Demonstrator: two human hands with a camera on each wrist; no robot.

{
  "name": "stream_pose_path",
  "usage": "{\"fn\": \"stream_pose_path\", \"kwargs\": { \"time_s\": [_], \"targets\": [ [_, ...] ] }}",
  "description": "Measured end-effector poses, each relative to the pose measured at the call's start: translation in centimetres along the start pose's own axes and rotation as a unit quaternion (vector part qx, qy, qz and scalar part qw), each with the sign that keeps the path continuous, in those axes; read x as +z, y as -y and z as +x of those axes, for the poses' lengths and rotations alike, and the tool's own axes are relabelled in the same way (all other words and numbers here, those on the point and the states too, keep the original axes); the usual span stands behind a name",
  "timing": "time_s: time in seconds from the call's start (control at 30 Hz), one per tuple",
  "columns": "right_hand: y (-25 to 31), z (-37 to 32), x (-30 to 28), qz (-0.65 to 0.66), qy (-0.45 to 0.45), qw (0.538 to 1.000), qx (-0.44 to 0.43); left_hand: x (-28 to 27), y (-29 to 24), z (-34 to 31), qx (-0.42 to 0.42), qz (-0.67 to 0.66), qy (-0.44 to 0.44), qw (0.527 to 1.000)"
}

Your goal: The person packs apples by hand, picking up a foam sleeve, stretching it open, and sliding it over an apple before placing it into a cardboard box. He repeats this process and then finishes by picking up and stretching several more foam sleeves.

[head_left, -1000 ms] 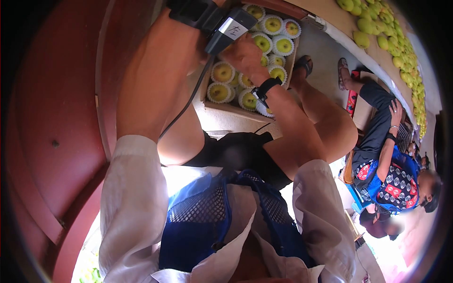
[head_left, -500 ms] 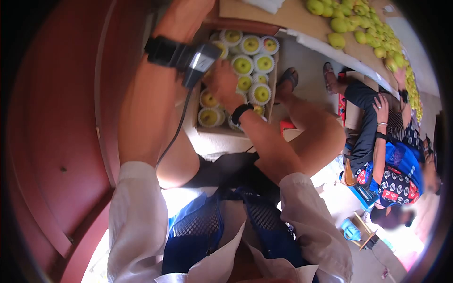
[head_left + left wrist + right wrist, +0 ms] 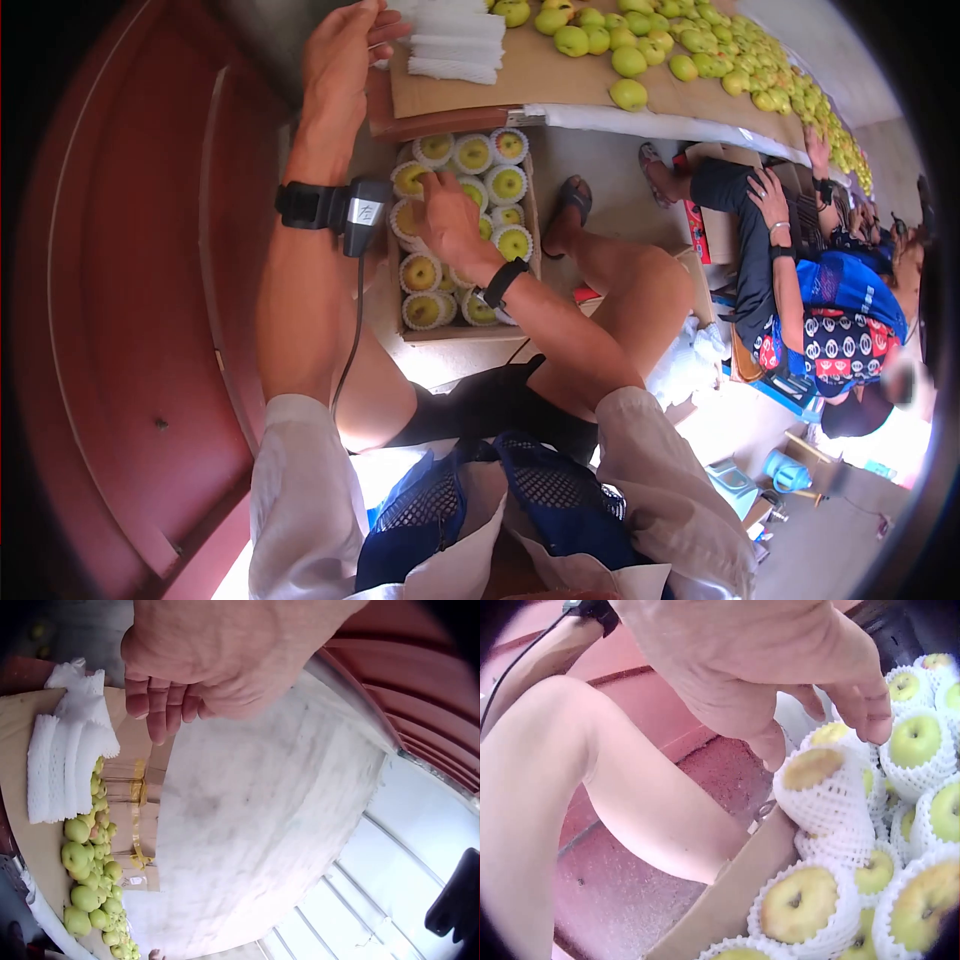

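Note:
My left hand [image 3: 340,65] reaches up to the cardboard-covered table [image 3: 430,98], palm turned and fingers extended, holding nothing. Beside its fingertips lies a stack of white foam fruit nets [image 3: 455,45], also visible in the left wrist view. Over the left side of a cardboard box [image 3: 727,896] hovers my right hand [image 3: 450,225]. In the right wrist view its thumb and fingers stand apart, just above a tilted apple [image 3: 814,769] in a foam net. More netted apples [image 3: 915,740] fill the box, stalk side up.
Many loose green apples [image 3: 700,60] spread along the table. A red panel [image 3: 120,300] rises at my left. Another person [image 3: 850,340] sits at the right, one hand at the loose apples. A blue jug [image 3: 788,470] stands on the floor at the lower right.
My left hand has moved from beside the box up to the table near the foam nets. The right hand stays over the box. The head view has shifted, showing more of the table.

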State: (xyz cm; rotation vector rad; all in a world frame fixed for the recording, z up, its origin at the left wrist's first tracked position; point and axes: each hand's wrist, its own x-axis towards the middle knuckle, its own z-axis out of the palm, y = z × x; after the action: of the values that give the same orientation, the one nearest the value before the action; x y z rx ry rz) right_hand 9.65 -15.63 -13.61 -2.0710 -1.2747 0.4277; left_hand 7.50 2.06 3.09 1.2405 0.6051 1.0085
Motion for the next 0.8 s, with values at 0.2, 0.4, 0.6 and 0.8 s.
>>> {"fn": "stream_pose_path", "kwargs": {
  "time_s": [0.2,0.4,0.6,0.8],
  "targets": [
    [3.8,5.8,-7.7,0.326,-0.175,0.929,0.028,3.3,1.2,-2.1,0.105,0.122,0.080,0.984],
    [1.2,4.5,-13.6,0.495,-0.113,0.854,-0.112,9.1,3.0,-9.4,0.315,0.231,0.248,0.887],
    [-0.5,3.2,-16.8,0.816,-0.143,0.553,0.087,11.7,4.5,-13.6,0.335,0.305,0.307,0.837],
    [-2.9,6.5,-17.4,0.810,-0.214,0.541,0.074,13.3,5.4,-14.5,0.286,0.206,0.287,0.891]
  ]
}}
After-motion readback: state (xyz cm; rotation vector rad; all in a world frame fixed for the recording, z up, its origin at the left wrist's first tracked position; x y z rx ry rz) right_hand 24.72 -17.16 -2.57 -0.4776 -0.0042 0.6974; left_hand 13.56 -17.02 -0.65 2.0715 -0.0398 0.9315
